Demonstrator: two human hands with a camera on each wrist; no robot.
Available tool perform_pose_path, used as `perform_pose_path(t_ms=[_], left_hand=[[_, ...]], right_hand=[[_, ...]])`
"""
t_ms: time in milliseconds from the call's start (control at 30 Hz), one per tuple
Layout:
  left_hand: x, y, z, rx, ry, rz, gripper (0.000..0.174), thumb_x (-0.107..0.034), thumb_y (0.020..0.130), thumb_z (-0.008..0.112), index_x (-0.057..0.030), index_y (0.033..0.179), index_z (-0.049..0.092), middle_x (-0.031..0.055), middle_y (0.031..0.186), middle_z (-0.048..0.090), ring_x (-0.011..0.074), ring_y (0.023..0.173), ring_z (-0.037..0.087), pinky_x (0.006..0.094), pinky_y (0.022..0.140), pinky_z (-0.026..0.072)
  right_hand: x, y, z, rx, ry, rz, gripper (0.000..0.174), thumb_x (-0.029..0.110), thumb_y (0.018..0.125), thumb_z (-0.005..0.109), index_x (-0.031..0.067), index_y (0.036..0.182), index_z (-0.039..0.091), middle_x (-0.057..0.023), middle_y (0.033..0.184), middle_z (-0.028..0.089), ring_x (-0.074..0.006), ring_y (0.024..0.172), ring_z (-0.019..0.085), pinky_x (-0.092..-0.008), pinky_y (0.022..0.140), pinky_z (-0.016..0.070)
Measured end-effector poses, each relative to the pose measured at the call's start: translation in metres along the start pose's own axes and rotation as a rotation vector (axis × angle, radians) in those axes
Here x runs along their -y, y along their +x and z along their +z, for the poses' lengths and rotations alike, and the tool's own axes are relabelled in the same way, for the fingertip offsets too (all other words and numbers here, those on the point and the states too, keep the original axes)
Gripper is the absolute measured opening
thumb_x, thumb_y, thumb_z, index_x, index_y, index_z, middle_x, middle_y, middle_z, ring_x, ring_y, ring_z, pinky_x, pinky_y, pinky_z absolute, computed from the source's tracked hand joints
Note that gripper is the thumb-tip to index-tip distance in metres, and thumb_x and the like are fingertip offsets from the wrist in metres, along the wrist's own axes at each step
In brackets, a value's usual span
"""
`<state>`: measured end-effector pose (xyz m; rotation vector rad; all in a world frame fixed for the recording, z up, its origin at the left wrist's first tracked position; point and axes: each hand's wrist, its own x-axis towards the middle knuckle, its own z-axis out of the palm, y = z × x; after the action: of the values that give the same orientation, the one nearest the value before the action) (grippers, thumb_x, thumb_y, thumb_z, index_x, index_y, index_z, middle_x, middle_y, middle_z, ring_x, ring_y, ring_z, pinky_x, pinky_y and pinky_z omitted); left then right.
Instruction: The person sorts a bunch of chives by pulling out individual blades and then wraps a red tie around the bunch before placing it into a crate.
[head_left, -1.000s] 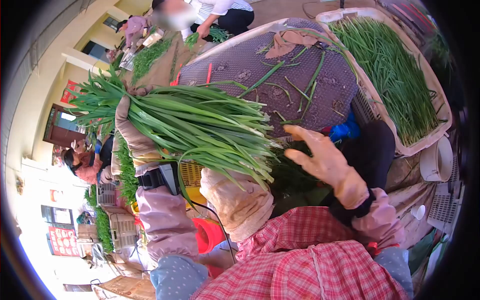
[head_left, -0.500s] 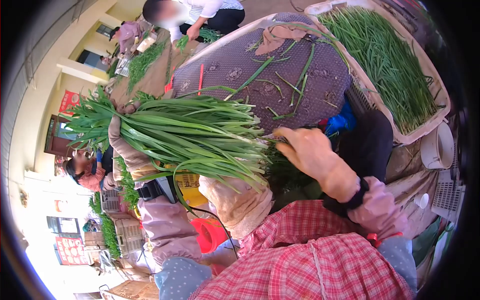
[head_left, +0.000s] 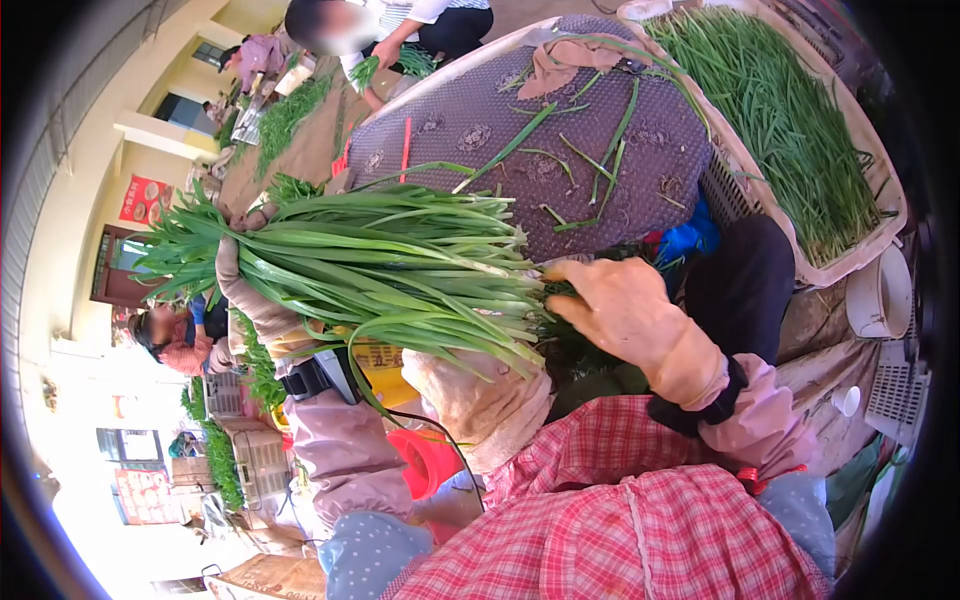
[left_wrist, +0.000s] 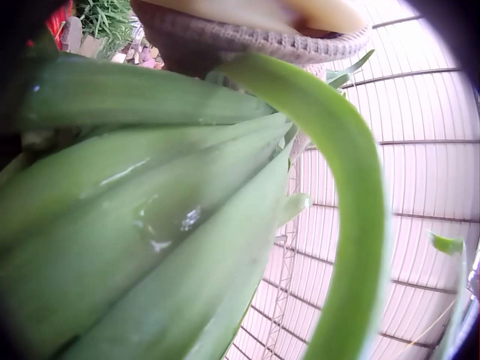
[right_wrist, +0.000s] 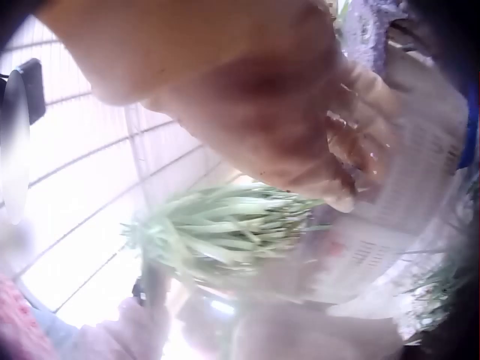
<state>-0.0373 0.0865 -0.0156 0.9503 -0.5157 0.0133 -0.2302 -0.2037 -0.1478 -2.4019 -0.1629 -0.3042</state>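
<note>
A thick bunch of garlic chives [head_left: 390, 255], long flat green leaves with pale cut ends, lies across the head view. My left hand [head_left: 250, 285], in a brownish knit glove, grips it near the leafy end; the leaves hide part of the fingers. Wet leaves of the same bunch fill the left wrist view close up. At the pale ends, my right hand [head_left: 630, 310] in a tan rubber glove has bent fingers either side of the stalk tips, pinching there. In the right wrist view, thumb and fingers come together beside the stalk ends.
Loose leaves and a brown cloth [head_left: 570, 65] lie on a purple textured mat [head_left: 450, 130] ahead. A crate [head_left: 735, 175] packed with green stalks stands at the right. Below the bunch are a red bucket [head_left: 425, 462] and a covered knee [head_left: 480, 400]. Other people work further off.
My right hand has come in from beside the stalk ends, its spread fingers bending in to them. The bunch has shifted slightly left, with my left hand still gripping it.
</note>
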Motion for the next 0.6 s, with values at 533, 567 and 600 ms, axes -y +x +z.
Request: perform_pose_path(t_ms=[533, 567, 600], left_hand=[[0.0, 0.006, -0.022, 0.047, -0.185, -0.063, 0.04, -0.017, 0.083, 0.067, -0.0068, 0.12, 0.056, -0.0021, 0.094, 0.057, 0.017, 0.1, 0.052, 0.0426, 0.099, 0.0419], [-0.001, 0.006, -0.017, -0.021, -0.155, -0.047, 0.04, -0.019, 0.083, 0.067, -0.007, 0.12, 0.058, -0.0022, 0.094, 0.056, 0.0173, 0.099, 0.053, 0.0434, 0.099, 0.0421], [-0.004, 0.01, -0.013, -0.016, -0.155, -0.073, 0.037, -0.02, 0.084, 0.067, -0.0057, 0.117, 0.059, 0.0001, 0.094, 0.059, 0.019, 0.097, 0.055, 0.0435, 0.097, 0.0439]], right_hand=[[-0.036, -0.006, 0.004, 0.094, -0.026, 0.017, 0.037, 0.023, 0.078, 0.07, 0.0035, 0.108, 0.061, -0.0188, 0.088, 0.067, -0.0344, 0.088, 0.065, -0.0436, 0.075, 0.05], [-0.037, 0.007, 0.011, -0.283, 0.232, -0.111, 0.039, 0.022, 0.079, 0.069, 0.002, 0.11, 0.059, -0.0222, 0.09, 0.066, -0.038, 0.09, 0.063, -0.0449, 0.077, 0.0492], [-0.038, 0.017, 0.019, -0.292, 0.231, -0.114, 0.039, 0.022, 0.079, 0.069, 0.002, 0.11, 0.059, -0.0222, 0.09, 0.066, -0.038, 0.09, 0.063, -0.0449, 0.077, 0.0492]])
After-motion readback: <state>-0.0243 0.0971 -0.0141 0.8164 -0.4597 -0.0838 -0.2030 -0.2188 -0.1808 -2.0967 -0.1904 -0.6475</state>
